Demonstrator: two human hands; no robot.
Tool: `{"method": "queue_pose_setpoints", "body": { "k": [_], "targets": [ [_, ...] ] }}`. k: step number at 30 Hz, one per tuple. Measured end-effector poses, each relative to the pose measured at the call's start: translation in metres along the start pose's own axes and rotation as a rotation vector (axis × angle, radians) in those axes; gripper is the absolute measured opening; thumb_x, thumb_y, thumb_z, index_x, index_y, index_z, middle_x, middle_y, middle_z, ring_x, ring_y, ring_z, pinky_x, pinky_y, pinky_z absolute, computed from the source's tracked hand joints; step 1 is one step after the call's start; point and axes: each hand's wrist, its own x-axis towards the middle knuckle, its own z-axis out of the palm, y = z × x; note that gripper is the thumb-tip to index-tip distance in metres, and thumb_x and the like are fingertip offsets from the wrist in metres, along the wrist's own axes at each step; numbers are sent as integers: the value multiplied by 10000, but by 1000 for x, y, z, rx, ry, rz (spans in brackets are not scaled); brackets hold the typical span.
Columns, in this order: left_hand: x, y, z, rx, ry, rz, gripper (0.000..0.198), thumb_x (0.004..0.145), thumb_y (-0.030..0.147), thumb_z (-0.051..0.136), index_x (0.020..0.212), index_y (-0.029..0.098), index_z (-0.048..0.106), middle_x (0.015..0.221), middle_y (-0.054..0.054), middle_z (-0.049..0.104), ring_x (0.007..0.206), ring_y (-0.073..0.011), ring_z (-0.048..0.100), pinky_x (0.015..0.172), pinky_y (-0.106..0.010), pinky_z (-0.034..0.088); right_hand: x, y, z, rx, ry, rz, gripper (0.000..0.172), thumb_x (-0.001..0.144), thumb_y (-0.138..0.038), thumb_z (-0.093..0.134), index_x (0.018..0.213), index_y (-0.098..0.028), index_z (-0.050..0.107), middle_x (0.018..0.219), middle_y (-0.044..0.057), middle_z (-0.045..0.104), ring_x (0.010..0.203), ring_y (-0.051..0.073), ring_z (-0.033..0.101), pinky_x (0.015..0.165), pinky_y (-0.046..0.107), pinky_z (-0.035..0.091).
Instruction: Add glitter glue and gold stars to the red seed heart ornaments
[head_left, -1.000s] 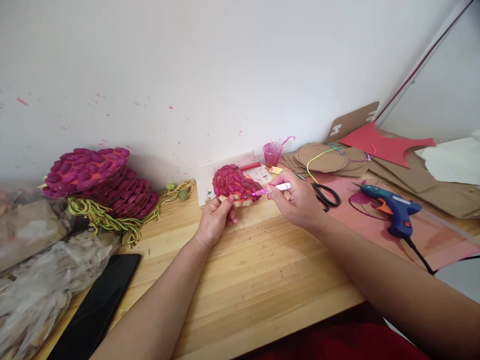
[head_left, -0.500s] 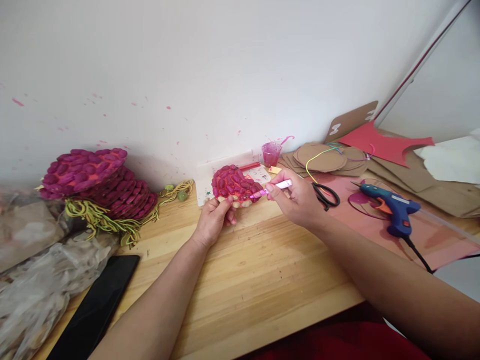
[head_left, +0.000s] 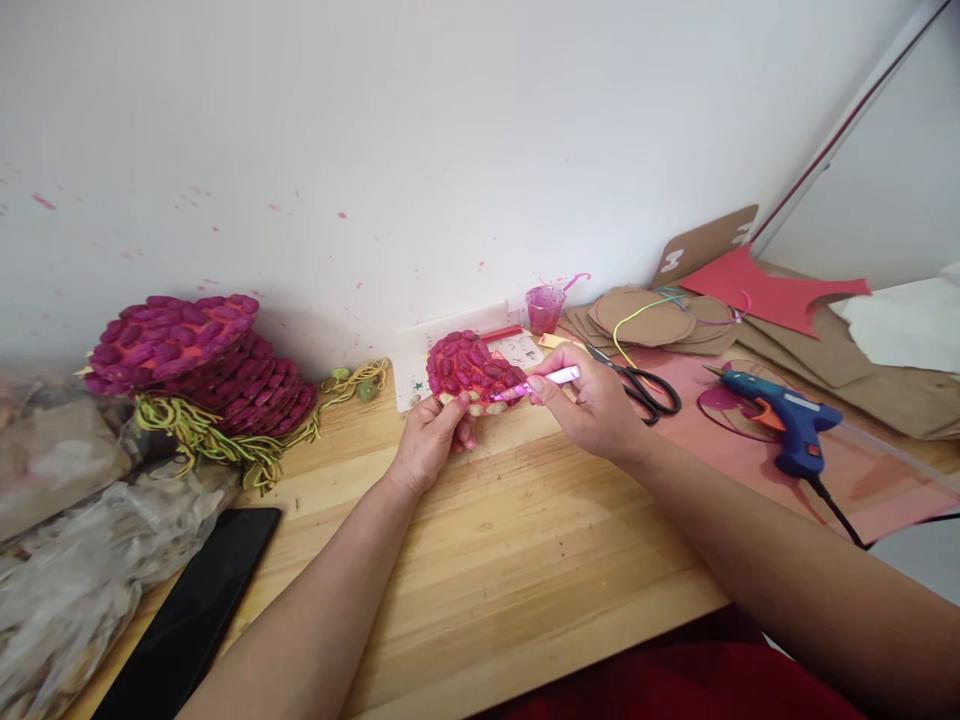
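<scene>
Your left hand (head_left: 431, 440) pinches the near edge of a knobbly piece (head_left: 465, 362), toward the back of the wooden table (head_left: 525, 540); your right hand (head_left: 592, 405) grips a white-handled brush (head_left: 562, 375), tip at that same edge. Magenta covers most of the piece; a few pale knobs along that edge look unpainted. Similar magenta pieces (head_left: 199, 355) sit stacked at left, before a pink-spattered white wall (head_left: 450, 150).
</scene>
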Motion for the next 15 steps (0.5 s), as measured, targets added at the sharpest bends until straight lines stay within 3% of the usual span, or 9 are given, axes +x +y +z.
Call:
{"method": "queue_pose_setpoints", "body": {
  "k": [15],
  "targets": [
    [0,-1,-1,-4,11,-7,421,850,508,660,620,176,540,478,26,523,435,-101,527,440,-204,364,0,-1,-1,2,20,-17,115,930,-311,615,871,-220,579,740,12,687,654,164,627,631,302,463]
  ]
}}
